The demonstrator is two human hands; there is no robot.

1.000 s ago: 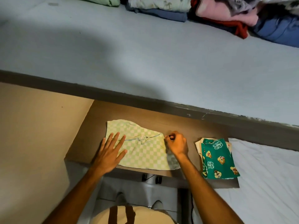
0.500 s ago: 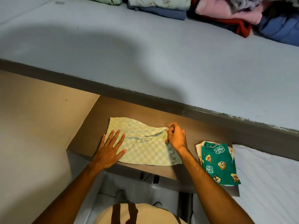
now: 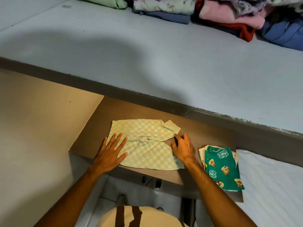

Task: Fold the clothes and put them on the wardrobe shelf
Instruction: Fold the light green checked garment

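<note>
Flattening the checked garment [image 3: 144, 145] on the wooden ledge [image 3: 205, 133] (mid-fold, I judge): left hand [image 3: 109, 154] presses it with fingers spread; right hand [image 3: 182, 147] curls at its right edge, grip uncertain. Next, fold it over.

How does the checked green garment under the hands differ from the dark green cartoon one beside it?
The checked green garment is pale, with a small white-and-green check; the cartoon-print garment is dark green with chipmunk figures and lettering. The checked one lies spread out, the left hand flat on it and the right hand at its edge; the cartoon one is folded narrow, untouched, atop a cream piece. Both lie on the wooden shelf.
</note>
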